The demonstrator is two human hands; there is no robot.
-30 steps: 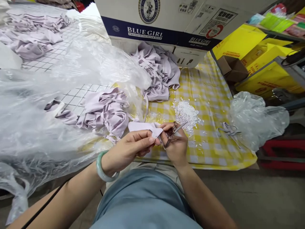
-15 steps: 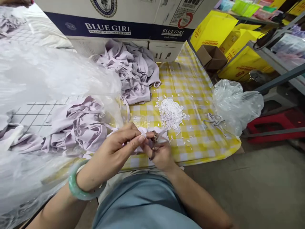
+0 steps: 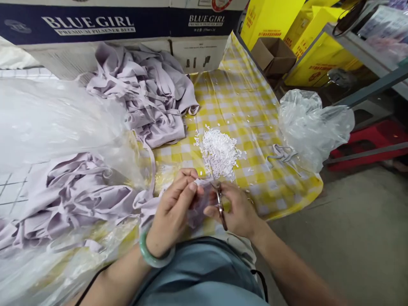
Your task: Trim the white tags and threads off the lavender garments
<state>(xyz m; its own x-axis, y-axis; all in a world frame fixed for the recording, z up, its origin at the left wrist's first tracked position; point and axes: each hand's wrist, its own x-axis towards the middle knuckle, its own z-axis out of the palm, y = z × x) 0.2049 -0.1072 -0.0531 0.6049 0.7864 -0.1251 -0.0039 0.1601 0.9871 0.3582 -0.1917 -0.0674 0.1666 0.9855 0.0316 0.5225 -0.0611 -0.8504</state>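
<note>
My left hand (image 3: 175, 208), with a green bangle (image 3: 156, 253) at the wrist, pinches an edge of lilac fabric (image 3: 199, 208). My right hand (image 3: 239, 208) is wrapped round small scissors (image 3: 220, 204), whose tips reach toward the held fabric edge. Whether the blades touch the cloth I cannot tell. Just beyond my hands lies a pile of small white clippings (image 3: 219, 153) on the yellow checked cloth (image 3: 255, 127). To the left is a heap of lilac garments (image 3: 76, 187), with lilac straps running toward my left hand.
A second lilac garment pile (image 3: 149, 93) leans against a Blue Girl carton (image 3: 105, 25). Clear plastic sheeting (image 3: 60, 123) covers the left side. At right are a plastic bag (image 3: 312, 127), a loose strap (image 3: 282, 153), a small brown box (image 3: 273, 55) and a metal rack (image 3: 376, 89).
My hands have moved apart, the right one shifting rightward with the scissors, which now show clearly. The view has turned, so the carton and piles sit farther left and the left-hand heap lower.
</note>
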